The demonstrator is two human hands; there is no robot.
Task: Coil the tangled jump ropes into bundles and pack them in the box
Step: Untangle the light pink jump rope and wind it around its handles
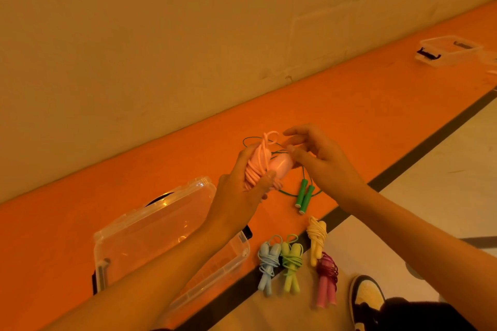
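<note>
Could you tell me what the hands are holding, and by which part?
The left hand grips the pink jump rope around its wound middle; the right hand appears to pinch its cord beside the handle ends.

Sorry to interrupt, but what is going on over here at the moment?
A person is coiling a pink jump rope: the left hand grips the bundle while the right hand pinches its cord near the top. Four finished bundles lie by the clear plastic box, which looks empty, and a green jump rope lies loose on the orange floor.
</note>
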